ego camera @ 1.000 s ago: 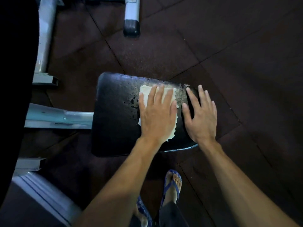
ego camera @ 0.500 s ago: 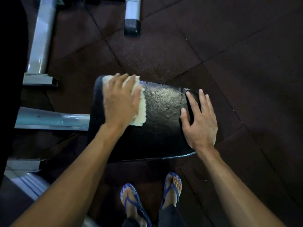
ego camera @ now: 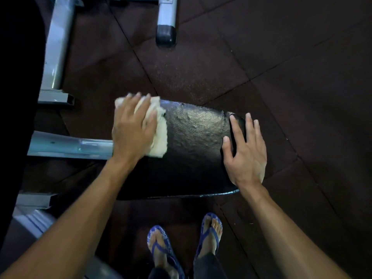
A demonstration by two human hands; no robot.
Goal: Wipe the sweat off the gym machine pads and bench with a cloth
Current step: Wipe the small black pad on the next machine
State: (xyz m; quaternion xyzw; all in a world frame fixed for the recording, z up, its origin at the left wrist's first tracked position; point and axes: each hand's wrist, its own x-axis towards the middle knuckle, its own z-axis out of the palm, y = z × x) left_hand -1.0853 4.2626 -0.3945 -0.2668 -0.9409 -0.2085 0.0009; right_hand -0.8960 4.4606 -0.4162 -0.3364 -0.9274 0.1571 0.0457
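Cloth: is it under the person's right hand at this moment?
No, the cloth lies under the left hand at the pad's left end, while the right hand rests bare on the pad.

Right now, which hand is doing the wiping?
The left hand: it presses the pale cloth on the black seat pad. The right hand lies bare on the pad's other end.

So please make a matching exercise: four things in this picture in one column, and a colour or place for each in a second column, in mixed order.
Things:
1. cloth
2. seat pad
3. right hand
4. flip-flops

Descriptions:
A. blue, on the floor near the bottom edge
B. black and shiny
C. flat on the right end of the pad
D. pale, under the left hand at the left end of the pad

Pairs: 1-D, 2-B, 3-C, 4-A
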